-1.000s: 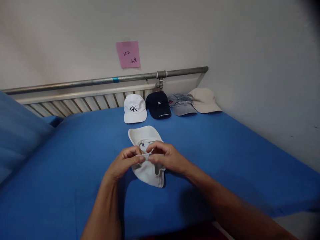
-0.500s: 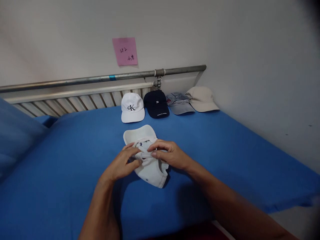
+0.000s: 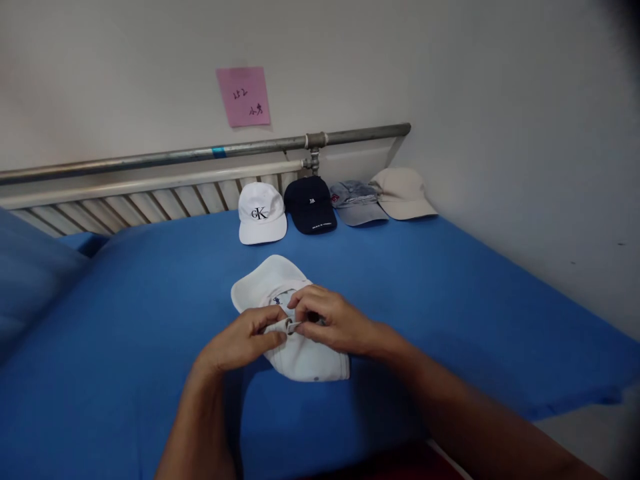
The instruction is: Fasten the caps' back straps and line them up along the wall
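Note:
A white cap (image 3: pixel 300 357) lies upside down on the blue sheet (image 3: pixel 150 300), brim pointing away from me. My left hand (image 3: pixel 240 343) and my right hand (image 3: pixel 330 323) meet over its back, and both pinch the thin adjuster strap with its small metal buckle (image 3: pixel 289 325). The fingers of both hands are closed on that strap. A small dark logo shows inside the cap just above my fingertips.
Several caps sit in a row at the far edge: a white lettered one (image 3: pixel 261 213), a navy one (image 3: pixel 310 205), a grey one (image 3: pixel 356 203) and a beige one (image 3: pixel 403 193). Behind them run a metal rail (image 3: pixel 150 159) and a wall with a pink note (image 3: pixel 243 96). A blue pillow (image 3: pixel 30 273) lies left.
The white cap has turned and slid a little left and toward me, its crown now flatter on the sheet. Both hands stayed pinched on the strap.

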A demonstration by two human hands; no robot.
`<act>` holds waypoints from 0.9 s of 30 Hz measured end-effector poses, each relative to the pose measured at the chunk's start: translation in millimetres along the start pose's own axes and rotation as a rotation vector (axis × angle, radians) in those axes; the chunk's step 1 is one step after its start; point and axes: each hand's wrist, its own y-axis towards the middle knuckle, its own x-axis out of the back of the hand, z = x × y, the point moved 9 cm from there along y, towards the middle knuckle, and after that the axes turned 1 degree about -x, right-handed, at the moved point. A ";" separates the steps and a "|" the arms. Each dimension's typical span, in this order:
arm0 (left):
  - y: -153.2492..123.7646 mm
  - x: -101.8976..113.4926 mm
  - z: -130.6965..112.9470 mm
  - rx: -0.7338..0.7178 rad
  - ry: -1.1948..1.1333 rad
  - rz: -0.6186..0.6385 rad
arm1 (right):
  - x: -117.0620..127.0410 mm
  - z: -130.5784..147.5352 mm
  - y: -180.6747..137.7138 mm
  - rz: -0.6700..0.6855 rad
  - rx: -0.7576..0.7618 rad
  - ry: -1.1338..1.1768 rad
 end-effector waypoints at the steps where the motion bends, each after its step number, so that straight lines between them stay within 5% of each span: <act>1: 0.7 -2.0 1.9 0.018 -0.017 0.015 | -0.3 -1.2 -0.2 0.010 -0.017 0.061; 6: 4.5 -4.8 5.5 0.056 -0.146 0.010 | 2.4 -7.1 -1.1 0.009 -0.079 0.285; 17: 7.5 10.1 13.8 0.120 -0.714 -0.339 | 13.0 -16.1 -0.8 -0.133 -0.097 0.272; 27: 16.9 -5.1 30.5 0.253 -0.899 -0.255 | 11.0 -7.1 -0.4 -0.096 -0.020 0.304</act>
